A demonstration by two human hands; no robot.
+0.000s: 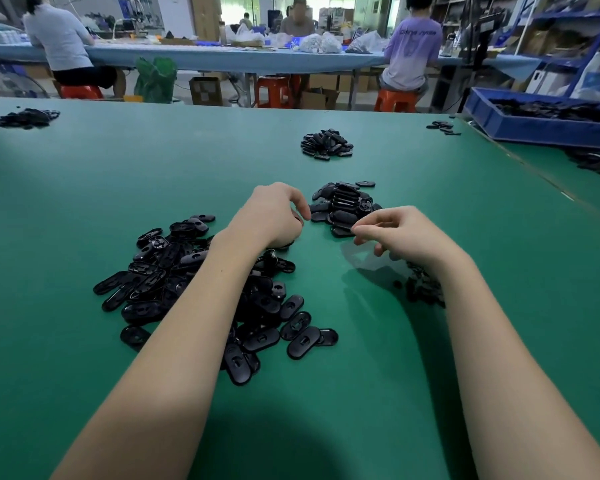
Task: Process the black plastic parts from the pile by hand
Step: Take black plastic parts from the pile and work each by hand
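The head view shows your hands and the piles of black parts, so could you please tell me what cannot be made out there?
- Left hand: its curled fingers hide whether it holds a part.
- Scraps under the right hand: forearm covers them, too small to identify.
- Blue bin: cut off by the right edge.
- Far-left pile: too small to tell parts apart.

A big pile (201, 289) of parts lies on the table (84, 202), under the left forearm. The left hand (274, 216) is just beyond it. A second pile (343, 209) lies ahead, between both hands. The right hand (399, 233) sits right of the left one, with small bits (423, 285) under its wrist. A third pile (326, 143) lies farther back. A bin (534, 129) stands far right, another heap (21, 117) far left.
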